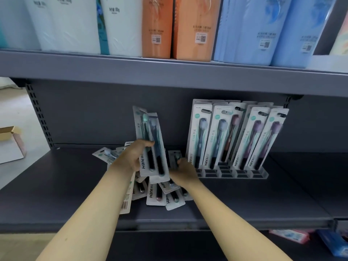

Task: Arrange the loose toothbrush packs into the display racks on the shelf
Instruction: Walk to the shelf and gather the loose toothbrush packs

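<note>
My left hand (pixel 131 157) holds two toothbrush packs (pixel 150 144) upright above a heap of loose packs (pixel 162 194) on the dark shelf (pixel 56 185). My right hand (pixel 183 172) reaches into the heap just right of them, fingers closed on a pack (pixel 174 157) lying there. A clear plastic display rack (pixel 259 173) stands to the right, with several packs (pixel 235 136) upright in its slots. Its front slots show no packs.
The upper shelf (pixel 169 76) hangs close above, loaded with white, orange and blue tissue packs (pixel 194 29). An open cardboard box (pixel 11 144) sits on the floor at the left. Packets (pixel 290 235) lie on the lower shelf at bottom right.
</note>
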A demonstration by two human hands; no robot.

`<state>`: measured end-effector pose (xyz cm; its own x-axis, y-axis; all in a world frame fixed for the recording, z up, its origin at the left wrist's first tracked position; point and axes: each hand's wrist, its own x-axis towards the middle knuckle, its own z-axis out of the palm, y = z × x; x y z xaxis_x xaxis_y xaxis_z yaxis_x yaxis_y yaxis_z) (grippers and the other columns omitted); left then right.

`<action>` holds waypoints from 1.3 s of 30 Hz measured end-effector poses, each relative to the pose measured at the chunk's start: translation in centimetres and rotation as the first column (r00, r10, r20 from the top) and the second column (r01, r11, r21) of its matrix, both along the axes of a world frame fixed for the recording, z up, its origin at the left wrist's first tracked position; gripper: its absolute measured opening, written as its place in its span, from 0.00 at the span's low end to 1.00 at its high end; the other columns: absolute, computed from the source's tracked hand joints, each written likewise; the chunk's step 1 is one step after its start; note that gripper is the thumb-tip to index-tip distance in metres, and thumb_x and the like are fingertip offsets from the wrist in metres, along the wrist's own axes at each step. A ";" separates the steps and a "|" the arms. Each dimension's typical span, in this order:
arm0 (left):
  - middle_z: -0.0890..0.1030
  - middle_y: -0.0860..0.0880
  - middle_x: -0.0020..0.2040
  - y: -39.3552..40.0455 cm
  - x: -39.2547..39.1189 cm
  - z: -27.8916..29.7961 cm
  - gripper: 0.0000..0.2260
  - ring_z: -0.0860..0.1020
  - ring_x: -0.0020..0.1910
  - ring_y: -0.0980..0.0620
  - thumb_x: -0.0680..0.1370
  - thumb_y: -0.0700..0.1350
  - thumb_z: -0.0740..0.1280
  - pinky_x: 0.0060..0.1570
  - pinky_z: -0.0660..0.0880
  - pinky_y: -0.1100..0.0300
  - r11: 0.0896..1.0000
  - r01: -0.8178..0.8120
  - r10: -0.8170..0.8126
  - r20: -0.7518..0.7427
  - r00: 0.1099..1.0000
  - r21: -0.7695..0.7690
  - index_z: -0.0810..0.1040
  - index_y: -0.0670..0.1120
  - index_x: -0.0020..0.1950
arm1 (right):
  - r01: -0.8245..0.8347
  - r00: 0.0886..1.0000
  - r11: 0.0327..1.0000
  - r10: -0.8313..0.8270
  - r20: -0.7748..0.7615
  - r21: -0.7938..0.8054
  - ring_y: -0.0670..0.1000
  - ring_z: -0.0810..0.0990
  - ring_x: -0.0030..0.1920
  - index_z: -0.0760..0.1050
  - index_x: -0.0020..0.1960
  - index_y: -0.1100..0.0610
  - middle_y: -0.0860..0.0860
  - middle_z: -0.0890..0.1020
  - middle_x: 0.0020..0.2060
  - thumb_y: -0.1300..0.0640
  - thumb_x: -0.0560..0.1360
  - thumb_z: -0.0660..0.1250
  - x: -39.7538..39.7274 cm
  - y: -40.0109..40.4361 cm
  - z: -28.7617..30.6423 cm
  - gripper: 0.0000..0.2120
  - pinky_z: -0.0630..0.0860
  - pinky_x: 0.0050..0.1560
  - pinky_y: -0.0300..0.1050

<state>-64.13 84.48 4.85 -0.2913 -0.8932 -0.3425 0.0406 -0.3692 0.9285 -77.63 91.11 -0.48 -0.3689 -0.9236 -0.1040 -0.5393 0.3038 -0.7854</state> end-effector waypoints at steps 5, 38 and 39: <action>0.68 0.43 0.72 0.6 1.1 0.0 0.26 0.64 0.72 0.43 0.73 0.46 0.72 0.72 0.58 0.46 0.995 -0.022 0.027 0.059 0.998 -0.093 0.70 0.43 0.70 | -0.019 0.991 0.983 0.043 -0.126 0.184 0.56 0.77 0.55 0.66 0.66 0.62 0.57 0.77 0.57 0.48 0.71 0.68 2.1 -2.7 -0.7 0.30 0.77 0.50 0.47; 0.85 0.39 0.40 3.5 1.7 -1.0 0.31 0.84 0.38 0.43 0.39 0.45 0.85 0.35 0.81 0.51 0.941 0.300 -0.339 -0.389 0.857 -0.157 0.86 0.40 0.40 | -0.153 0.980 0.954 0.181 0.087 -0.259 0.49 0.80 0.48 0.74 0.54 0.55 0.51 0.81 0.48 0.53 0.67 0.73 -0.8 1.1 7.5 0.18 0.79 0.50 0.47; 0.85 0.39 0.40 3.7 1.5 -1.0 0.31 0.84 0.38 0.44 0.39 0.46 0.85 0.35 0.81 0.52 0.937 0.299 -0.348 -0.379 0.858 -0.182 0.86 0.40 0.40 | -0.151 0.983 0.954 0.173 0.063 -0.261 0.50 0.80 0.47 0.73 0.53 0.55 0.52 0.81 0.48 0.53 0.68 0.72 -0.9 1.4 7.7 0.17 0.79 0.50 0.47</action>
